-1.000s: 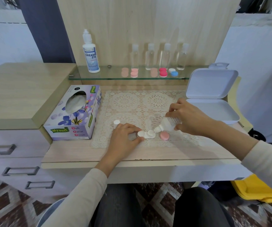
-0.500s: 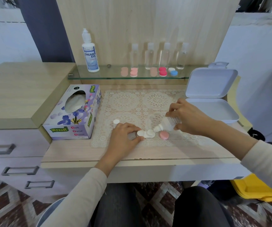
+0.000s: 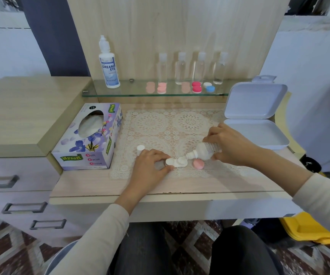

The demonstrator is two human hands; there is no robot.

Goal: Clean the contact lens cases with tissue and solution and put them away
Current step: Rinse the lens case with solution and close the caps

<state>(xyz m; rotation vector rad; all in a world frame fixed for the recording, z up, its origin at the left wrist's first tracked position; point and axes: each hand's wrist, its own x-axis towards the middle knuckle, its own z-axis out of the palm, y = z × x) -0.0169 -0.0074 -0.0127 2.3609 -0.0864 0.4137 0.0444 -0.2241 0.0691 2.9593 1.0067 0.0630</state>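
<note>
A white contact lens case [image 3: 177,162] lies open on the lace mat [image 3: 172,128]. My left hand [image 3: 150,165] pinches its left end with thumb and fingers. My right hand [image 3: 227,145] grips a small solution bottle [image 3: 204,150], tilted down to the left, with the nozzle over the case's right well. A pink cap [image 3: 198,164] lies just right of the case. A small white bottle cap [image 3: 140,148] stands left of my left hand.
A Mysoft tissue box [image 3: 90,137] sits at the left. An open white storage box [image 3: 257,120] stands at the right. On the glass shelf [image 3: 132,92] are a Dream Eye bottle [image 3: 109,64], several clear bottles [image 3: 181,66] and several coloured lens cases [image 3: 197,87].
Both hands and the tilted bottle stay in nearly the same place over the white case.
</note>
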